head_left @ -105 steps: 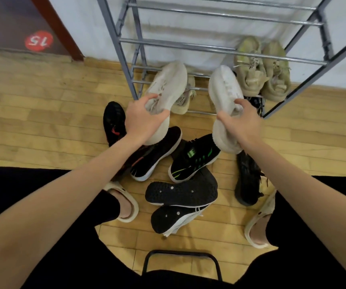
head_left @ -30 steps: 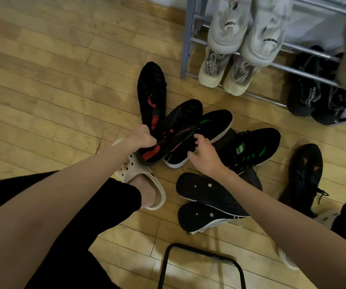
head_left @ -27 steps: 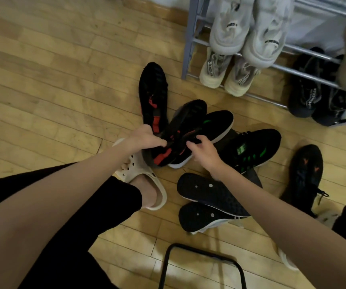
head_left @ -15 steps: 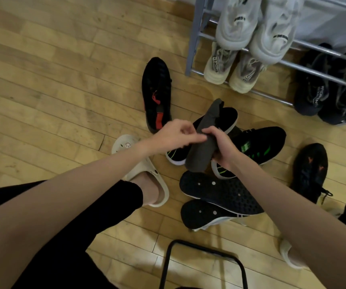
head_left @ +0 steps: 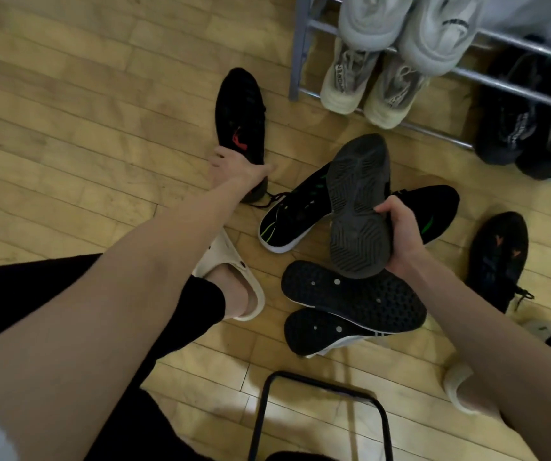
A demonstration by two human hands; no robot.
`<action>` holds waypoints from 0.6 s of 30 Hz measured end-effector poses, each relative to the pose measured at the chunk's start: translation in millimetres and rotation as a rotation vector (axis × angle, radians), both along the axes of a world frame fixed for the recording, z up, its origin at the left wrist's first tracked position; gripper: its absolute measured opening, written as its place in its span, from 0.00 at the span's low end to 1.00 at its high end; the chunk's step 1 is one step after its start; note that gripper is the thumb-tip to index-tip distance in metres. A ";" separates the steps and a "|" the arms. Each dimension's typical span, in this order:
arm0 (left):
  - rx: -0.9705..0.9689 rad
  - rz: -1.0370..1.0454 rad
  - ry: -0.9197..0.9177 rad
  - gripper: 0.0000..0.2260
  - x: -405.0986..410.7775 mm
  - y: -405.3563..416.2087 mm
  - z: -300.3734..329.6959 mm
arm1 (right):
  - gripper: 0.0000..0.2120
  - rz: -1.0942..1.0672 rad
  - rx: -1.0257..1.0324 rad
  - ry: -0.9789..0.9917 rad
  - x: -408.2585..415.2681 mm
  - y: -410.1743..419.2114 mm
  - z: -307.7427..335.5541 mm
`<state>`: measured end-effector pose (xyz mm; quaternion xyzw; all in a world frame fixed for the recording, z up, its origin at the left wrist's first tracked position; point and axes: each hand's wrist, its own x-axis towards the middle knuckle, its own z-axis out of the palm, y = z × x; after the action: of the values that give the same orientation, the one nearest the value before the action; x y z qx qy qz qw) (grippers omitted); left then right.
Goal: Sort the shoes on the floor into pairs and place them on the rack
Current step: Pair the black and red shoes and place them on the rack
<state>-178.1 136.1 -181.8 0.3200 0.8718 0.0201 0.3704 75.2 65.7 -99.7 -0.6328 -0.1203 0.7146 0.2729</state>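
My right hand (head_left: pixel 400 239) grips a black shoe with its grey sole (head_left: pixel 357 207) turned up, held above the pile. My left hand (head_left: pixel 234 168) rests on the heel of a black shoe with a red mark (head_left: pixel 241 118) lying on the floor; its fingers curl around the heel. Two black shoes with green stripes (head_left: pixel 287 214) (head_left: pixel 437 207) lie under the lifted shoe. Two black shoes lie sole-up (head_left: pixel 354 294) (head_left: pixel 327 331) nearer me. Another black shoe with orange marks (head_left: pixel 500 257) lies at the right.
The grey metal rack (head_left: pixel 297 48) stands at the top, with white shoes (head_left: pixel 440 31) on an upper rail, beige shoes (head_left: pixel 344 78) below and black shoes (head_left: pixel 507 128) at the right. My feet in cream slippers (head_left: pixel 231 267) (head_left: pixel 457 387) flank the pile. A black stool frame (head_left: pixel 320 417) is below.
My right hand lifted the black shoe and turned its sole up. My left hand let go of it and moved left onto the heel of the red-marked shoe.
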 end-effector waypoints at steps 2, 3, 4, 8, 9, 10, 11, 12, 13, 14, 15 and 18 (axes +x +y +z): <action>0.007 0.059 0.001 0.57 3.0 3.9 -2.6 | 0.22 -0.020 -0.001 -0.008 4.5 -0.1 1.7; 0.024 0.096 -0.016 0.54 2.9 4.7 -1.9 | 0.20 -0.021 0.002 -0.021 6.5 -0.4 3.9; 0.050 0.140 -0.041 0.53 2.0 5.5 -0.8 | 0.17 -0.017 0.010 -0.036 8.1 -0.5 6.8; 0.144 0.414 -0.469 0.45 -13.7 1.7 34.2 | 0.12 -0.011 0.041 -0.078 13.7 0.9 26.4; 0.140 0.476 -0.639 0.38 -15.3 -2.8 49.8 | 0.13 -0.012 0.051 -0.101 14.9 1.2 33.4; 0.121 0.525 -0.789 0.29 -15.7 -9.5 65.7 | 0.17 -0.008 0.053 -0.128 15.5 1.0 40.8; 0.096 0.561 -0.901 0.23 -15.3 -18.4 80.7 | 0.21 -0.006 0.046 -0.161 16.5 0.2 47.7; 0.063 0.589 -1.002 0.20 -13.5 -28.3 92.5 | 0.23 -0.006 0.041 -0.189 18.0 -1.3 54.7; 0.031 0.613 -1.080 0.19 -10.5 -39.1 101.7 | 0.21 -0.003 0.046 -0.200 19.9 -3.0 62.2; -0.002 0.626 -1.142 0.20 -6.7 -49.6 108.4 | 0.19 -0.005 0.052 -0.202 22.2 -5.4 69.9; -0.033 0.619 -1.167 0.21 -2.0 -58.1 114.9 | 0.18 -0.006 0.056 -0.201 25.3 -8.0 77.4; -0.099 0.532 -1.193 0.26 15.9 -75.7 137.2 | 0.31 0.016 0.097 -0.219 39.1 -18.8 101.7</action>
<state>-162.3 60.4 -44.6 0.0098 0.5659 0.2450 0.7871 114.3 46.9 2.0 -0.6921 -0.1888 0.6368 0.2826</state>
